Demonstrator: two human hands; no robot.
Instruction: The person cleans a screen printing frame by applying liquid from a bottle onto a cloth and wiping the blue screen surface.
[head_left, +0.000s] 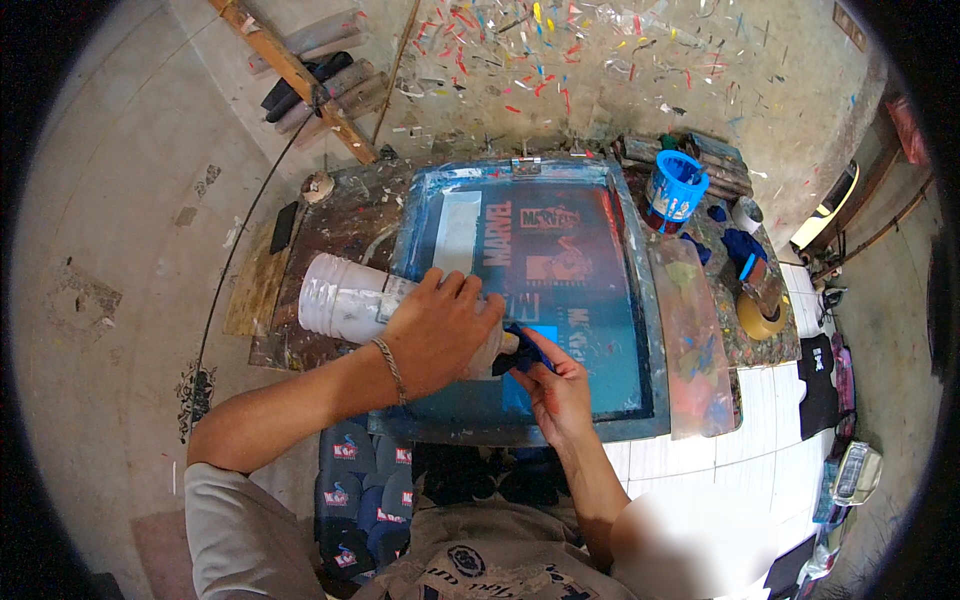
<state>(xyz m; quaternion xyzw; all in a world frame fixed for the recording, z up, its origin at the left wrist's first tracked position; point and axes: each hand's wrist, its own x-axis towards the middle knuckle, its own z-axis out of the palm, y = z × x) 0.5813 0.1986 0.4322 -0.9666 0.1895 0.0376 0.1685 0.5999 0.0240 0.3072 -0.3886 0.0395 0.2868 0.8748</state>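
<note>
A white plastic bottle [345, 300] with a ribbed base lies tipped on its side in the air, its neck pointing right. My left hand [440, 330] grips it from above, closed around its body. At the bottle's mouth, my right hand [558, 392] pinches a dark blue cloth [528, 350] close against the neck. Both hands are over a screen-printing frame [650, 340] whose blue mesh carries several printed designs. Whether liquid is coming out of the bottle cannot be seen.
To the right stand a blue paint bucket [677, 190], a tape roll [762, 315] and a blue-edged scraper [755, 270]. A stained clear sheet [692, 340] hangs over the table edge. Dark printed fabric pieces [345, 490] are below on the left. A wooden beam [290, 75] leans at the upper left.
</note>
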